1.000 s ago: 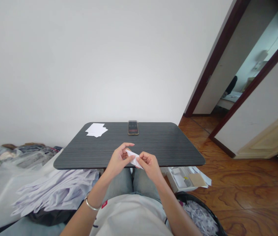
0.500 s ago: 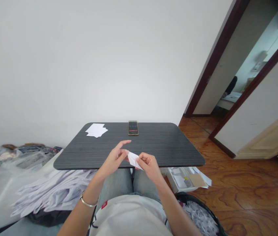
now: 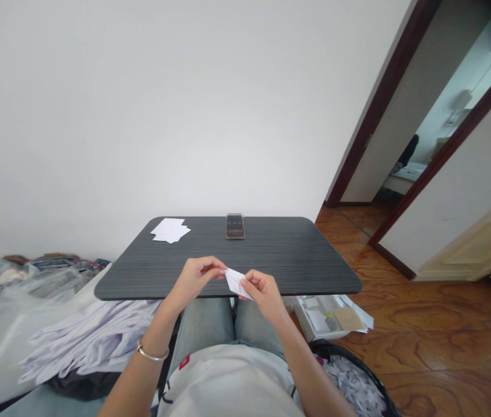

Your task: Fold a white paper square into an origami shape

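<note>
Between my hands, above the near edge of the dark table (image 3: 211,253), is a small folded piece of white paper (image 3: 234,281). My right hand (image 3: 263,291) grips its right end between thumb and fingers. At the paper's upper left corner, my left hand (image 3: 200,275) pinches the tip with thumb and forefinger. Some fingers of each hand are hidden behind others. A phone (image 3: 235,227) lies beyond my hands at the table's far edge. White paper sheets (image 3: 169,230) lie in a loose pile at the far left of the tabletop.
Folded pale cloth (image 3: 98,341) and plastic-wrapped items lie to my left. Below the table on the right, an open box (image 3: 310,324) holds papers, beside a black-lined bin (image 3: 354,382) of paper scraps. A white wall (image 3: 184,104) rises behind the table.
My left hand has shifted slightly left, and its raised forefinger has come down into a pinch on the paper's tip. My right hand and the paper stay nearly still.
</note>
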The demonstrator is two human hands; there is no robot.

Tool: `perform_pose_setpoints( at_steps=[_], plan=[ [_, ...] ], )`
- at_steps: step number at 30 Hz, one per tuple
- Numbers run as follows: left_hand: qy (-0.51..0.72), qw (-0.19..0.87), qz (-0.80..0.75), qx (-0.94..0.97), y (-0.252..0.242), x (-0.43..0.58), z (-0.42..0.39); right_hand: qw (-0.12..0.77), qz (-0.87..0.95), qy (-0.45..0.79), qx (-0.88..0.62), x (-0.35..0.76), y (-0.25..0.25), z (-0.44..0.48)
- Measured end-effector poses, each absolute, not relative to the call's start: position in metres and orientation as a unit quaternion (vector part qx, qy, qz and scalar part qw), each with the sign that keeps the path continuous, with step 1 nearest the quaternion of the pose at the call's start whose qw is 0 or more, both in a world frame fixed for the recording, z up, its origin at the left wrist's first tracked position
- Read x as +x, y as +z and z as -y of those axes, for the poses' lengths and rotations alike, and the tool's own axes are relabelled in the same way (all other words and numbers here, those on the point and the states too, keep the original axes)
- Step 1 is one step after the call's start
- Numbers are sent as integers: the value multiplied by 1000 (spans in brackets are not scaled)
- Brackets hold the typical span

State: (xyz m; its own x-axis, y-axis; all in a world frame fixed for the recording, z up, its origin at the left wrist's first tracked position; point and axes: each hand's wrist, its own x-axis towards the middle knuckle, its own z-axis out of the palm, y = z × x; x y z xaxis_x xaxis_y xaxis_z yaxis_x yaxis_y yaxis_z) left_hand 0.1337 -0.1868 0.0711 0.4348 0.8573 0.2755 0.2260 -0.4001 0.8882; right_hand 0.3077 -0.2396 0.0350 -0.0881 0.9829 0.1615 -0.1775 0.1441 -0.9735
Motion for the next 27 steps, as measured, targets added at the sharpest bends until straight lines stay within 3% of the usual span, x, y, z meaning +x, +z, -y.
perform_pose_setpoints(
  at_steps=[14, 20, 24, 27],
  plan=[
    [308, 387, -352, 795, 79, 130, 187, 532, 569, 470, -415, 310, 33, 240],
    [342, 362, -372, 783, 77, 133, 188, 515, 587, 466, -416, 311, 32, 239],
    [455, 437, -360, 687, 69, 141, 190, 555, 519, 513, -400, 308, 34, 238],
    [429, 519, -350, 651, 63, 151, 194, 586, 476, 527, -390, 304, 37, 239]
  ],
)
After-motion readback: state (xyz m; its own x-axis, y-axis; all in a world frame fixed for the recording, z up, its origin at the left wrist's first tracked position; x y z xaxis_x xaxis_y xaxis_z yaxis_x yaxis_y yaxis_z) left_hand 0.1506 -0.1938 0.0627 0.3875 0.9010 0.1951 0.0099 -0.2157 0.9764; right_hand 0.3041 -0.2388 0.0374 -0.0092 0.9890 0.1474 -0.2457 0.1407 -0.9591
